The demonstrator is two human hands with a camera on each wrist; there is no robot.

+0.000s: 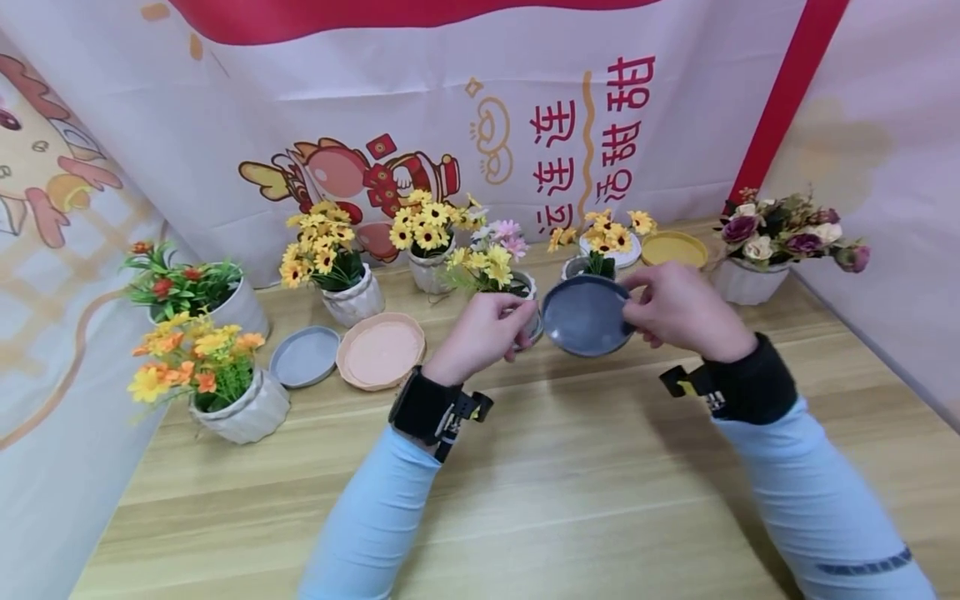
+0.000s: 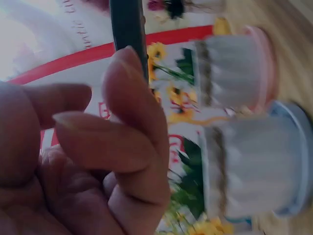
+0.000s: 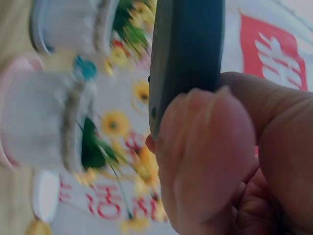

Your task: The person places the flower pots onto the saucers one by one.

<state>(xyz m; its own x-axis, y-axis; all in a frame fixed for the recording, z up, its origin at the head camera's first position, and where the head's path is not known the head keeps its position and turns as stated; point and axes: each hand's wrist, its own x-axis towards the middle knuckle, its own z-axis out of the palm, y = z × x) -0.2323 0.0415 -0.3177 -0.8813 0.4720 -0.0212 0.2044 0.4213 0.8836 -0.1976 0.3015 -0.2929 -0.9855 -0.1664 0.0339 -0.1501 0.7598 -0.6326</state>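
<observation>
My right hand pinches the right edge of a dark grey round plant saucer, thumb on one side and fingers on the other. The saucer is held up above the table, its inside facing me. To its left is my left hand, fingers loosely bent, holding nothing; in the left wrist view a fingertip overlaps the dark saucer's edge. Behind the hands stand a white pot with pink and yellow flowers and one with yellow daisies. Partly hidden saucers lie under these pots, a pink saucer and a light blue one.
On the left, a blue-grey saucer and a peach saucer lie near several flower pots, including one with orange-yellow flowers. At the back right are a yellow saucer, a white saucer and a purple-rose pot. A printed cloth hangs behind.
</observation>
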